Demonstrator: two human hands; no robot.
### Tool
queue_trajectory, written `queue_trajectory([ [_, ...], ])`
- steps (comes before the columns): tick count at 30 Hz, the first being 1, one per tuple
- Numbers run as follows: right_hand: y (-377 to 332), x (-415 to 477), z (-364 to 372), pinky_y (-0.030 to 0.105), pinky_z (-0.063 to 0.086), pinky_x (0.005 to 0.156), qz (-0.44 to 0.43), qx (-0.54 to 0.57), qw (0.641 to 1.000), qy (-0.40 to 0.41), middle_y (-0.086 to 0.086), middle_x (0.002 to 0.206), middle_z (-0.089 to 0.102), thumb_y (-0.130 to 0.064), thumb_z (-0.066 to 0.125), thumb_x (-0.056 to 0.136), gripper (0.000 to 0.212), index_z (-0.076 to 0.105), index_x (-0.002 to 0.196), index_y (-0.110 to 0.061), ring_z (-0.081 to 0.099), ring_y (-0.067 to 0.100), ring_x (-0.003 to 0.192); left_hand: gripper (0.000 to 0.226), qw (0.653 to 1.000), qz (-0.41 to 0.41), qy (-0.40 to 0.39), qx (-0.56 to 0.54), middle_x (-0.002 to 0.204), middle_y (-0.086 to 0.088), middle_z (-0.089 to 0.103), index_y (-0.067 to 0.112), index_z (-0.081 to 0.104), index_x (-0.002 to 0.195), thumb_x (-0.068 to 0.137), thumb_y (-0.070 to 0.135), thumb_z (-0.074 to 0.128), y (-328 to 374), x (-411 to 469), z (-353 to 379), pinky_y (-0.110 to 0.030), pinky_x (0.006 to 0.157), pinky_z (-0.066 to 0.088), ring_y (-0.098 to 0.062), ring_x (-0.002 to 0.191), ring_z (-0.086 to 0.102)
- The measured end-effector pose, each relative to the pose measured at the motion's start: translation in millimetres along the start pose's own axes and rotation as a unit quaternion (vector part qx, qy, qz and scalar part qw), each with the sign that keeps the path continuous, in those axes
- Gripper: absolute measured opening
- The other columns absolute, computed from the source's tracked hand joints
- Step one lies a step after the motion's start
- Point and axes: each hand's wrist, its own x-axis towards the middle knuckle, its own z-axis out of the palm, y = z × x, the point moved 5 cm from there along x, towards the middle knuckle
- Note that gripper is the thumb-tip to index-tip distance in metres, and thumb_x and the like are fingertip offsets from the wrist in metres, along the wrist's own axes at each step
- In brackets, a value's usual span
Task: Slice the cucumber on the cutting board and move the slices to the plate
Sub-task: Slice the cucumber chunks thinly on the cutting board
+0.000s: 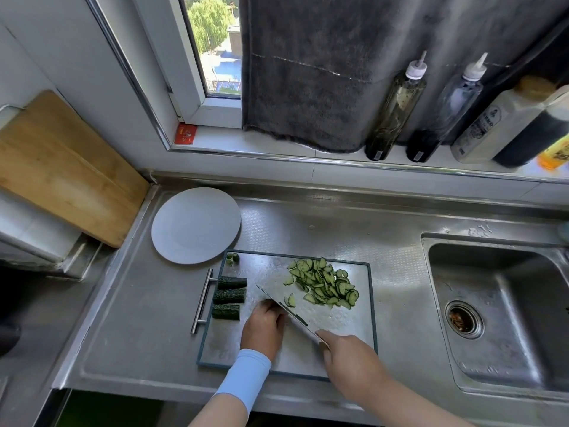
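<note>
A: So, how do the hands sit?
B: The right hand is wrapped round the knife, whose blade slants across the board. The left hand arches knuckles-up against the blade. I can't tell whether it pins anything.
A: And the cucumber?
B: The slices are heaped on the board's right, with three chunks on its left. The plate touches the far-left corner.

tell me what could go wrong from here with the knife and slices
The left hand sits right against the knife blade, so a slip could nick a finger. The slices lie on the right of the board, away from the plate; some may drop on the counter in transfer.
</note>
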Motion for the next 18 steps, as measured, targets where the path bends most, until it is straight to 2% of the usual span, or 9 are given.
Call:
queue_trajectory([
  [5, -4.6, 10.1, 0.3, 0.032, 0.032, 0.055, 0.012, 0.024, 0.999, -0.02, -0.002, 0.075, 0.054, -0.016, 0.036, 0.097, 0.02, 0.048, 0.087, -0.028, 0.046, 0.024, 0.07, 0.022, 1.0, 0.008, 0.015, -0.026, 0.082, 0.002, 0.067, 0.018, 0.074, 0.074, 0.062, 0.004, 0.086, -2.1, -0.4, 0.2, -0.021, 0.061, 0.052, -0.016, 0.078, 0.063],
  [8, -6.7, 23.8, 5.7, 0.032, 0.035, 0.059, 0.021, 0.028, 0.999, -0.028, -0.003, 0.076, 0.055, -0.015, 0.036, 0.095, 0.022, 0.053, 0.093, -0.03, 0.049, 0.023, 0.072, 0.022, 0.999, 0.021, 0.027, -0.033, 0.08, 0.003, 0.066, 0.017, 0.074, 0.075, 0.062, 0.004, 0.086, -1.7, -2.4, -0.1, -0.019, 0.064, 0.048, -0.011, 0.08, 0.056],
  [11, -11.5, 34.1, 8.3, 0.032, 0.037, 0.063, 0.023, 0.012, 0.999, -0.019, 0.003, 0.085, 0.063, -0.015, 0.037, 0.093, 0.026, 0.059, 0.102, -0.027, 0.049, 0.025, 0.075, 0.021, 0.999, 0.023, 0.025, -0.034, 0.083, 0.003, 0.068, 0.018, 0.077, 0.079, 0.063, 0.007, 0.086, -2.3, -4.4, -1.6, -0.018, 0.066, 0.048, -0.012, 0.08, 0.059],
  [15, -11.6, 36.3, 10.9, 0.032, 0.038, 0.063, 0.024, 0.012, 0.999, -0.019, 0.006, 0.09, 0.066, -0.015, 0.038, 0.092, 0.025, 0.058, 0.101, -0.026, 0.05, 0.027, 0.076, 0.022, 0.999, 0.019, 0.01, -0.036, 0.082, 0.0, 0.067, 0.017, 0.076, 0.078, 0.063, 0.004, 0.086, -7.0, -2.2, 1.5, -0.02, 0.068, 0.048, -0.015, 0.081, 0.059],
  [18, -12.6, 35.9, 9.8, 0.032, 0.037, 0.064, 0.019, 0.013, 1.0, -0.015, 0.006, 0.09, 0.066, -0.017, 0.037, 0.094, 0.023, 0.058, 0.102, -0.025, 0.049, 0.026, 0.076, 0.015, 0.999, -0.011, 0.001, -0.052, 0.087, 0.001, 0.066, 0.017, 0.075, 0.08, 0.07, 0.007, 0.081, -10.4, -1.4, 1.1, -0.022, 0.07, 0.049, -0.015, 0.083, 0.059],
])
